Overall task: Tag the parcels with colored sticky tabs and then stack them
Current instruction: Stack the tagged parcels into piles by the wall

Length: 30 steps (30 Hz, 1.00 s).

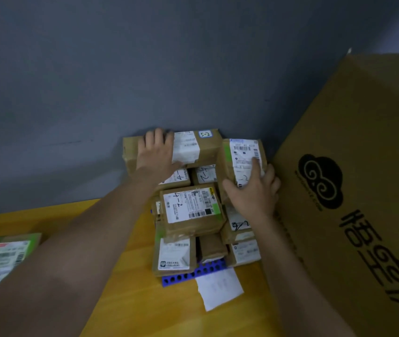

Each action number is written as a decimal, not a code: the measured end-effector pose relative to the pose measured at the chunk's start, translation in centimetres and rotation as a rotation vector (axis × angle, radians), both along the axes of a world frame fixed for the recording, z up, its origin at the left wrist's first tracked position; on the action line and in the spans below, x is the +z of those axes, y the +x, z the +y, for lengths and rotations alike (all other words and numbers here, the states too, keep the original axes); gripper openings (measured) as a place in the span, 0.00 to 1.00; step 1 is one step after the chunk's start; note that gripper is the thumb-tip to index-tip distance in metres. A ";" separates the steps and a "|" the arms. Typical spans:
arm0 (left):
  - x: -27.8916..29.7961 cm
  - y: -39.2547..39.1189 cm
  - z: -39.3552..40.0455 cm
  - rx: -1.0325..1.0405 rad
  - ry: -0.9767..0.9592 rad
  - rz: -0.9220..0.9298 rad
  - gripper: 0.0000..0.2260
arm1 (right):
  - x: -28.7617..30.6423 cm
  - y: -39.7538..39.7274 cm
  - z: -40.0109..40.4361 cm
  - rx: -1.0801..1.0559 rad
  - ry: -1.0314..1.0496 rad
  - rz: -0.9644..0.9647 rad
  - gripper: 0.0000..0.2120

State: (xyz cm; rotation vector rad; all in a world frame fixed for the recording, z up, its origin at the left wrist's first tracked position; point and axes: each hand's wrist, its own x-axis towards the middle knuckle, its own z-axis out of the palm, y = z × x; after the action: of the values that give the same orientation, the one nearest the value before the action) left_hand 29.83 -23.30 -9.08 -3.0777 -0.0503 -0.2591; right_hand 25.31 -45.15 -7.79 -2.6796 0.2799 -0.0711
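Dim, flat indoor light with a cool cast, no clear source and no glare. Soft shadows sit under the parcel stack (188,203) and along the grey wall (72,81). Wide-angle bend at the edges: the big carton (364,190) leans. Left forearm (59,251) and near-left parcel (1,261) are soft; label print is mostly unreadable.

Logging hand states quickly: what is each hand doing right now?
Left hand: open, pressing the top brown cardboard parcel.
Right hand: gripping the tilted brown parcel.
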 end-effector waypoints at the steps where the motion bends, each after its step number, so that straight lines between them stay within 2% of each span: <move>1: 0.1 0.3 0.0 0.014 0.028 0.005 0.39 | 0.0 0.1 0.0 -0.003 -0.002 -0.002 0.44; 9: 1.0 1.1 0.3 0.058 -0.076 0.039 0.34 | -0.3 -0.2 -0.6 -0.023 -0.022 0.033 0.44; 14: 1.8 -0.3 1.6 0.108 -0.152 -0.038 0.33 | -0.9 0.7 0.3 0.001 -0.085 0.058 0.43; 20: 2.0 -0.6 1.6 0.109 -0.105 0.004 0.34 | -1.1 4.8 0.7 0.105 -0.175 0.113 0.42; 27: 0.8 -0.4 0.8 0.089 -0.090 0.068 0.33 | -2.2 5.9 0.0 0.257 0.021 -0.028 0.35; 30: 0.6 -0.4 0.8 0.065 -0.091 0.052 0.36 | -2.6 5.0 -0.3 0.292 -0.043 -0.055 0.33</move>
State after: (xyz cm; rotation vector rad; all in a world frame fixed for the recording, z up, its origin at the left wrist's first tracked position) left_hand 29.42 -22.55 -8.47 -3.1637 -0.1641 -0.1781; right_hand 30.34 -45.42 -10.35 -2.7251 -0.1322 -0.0607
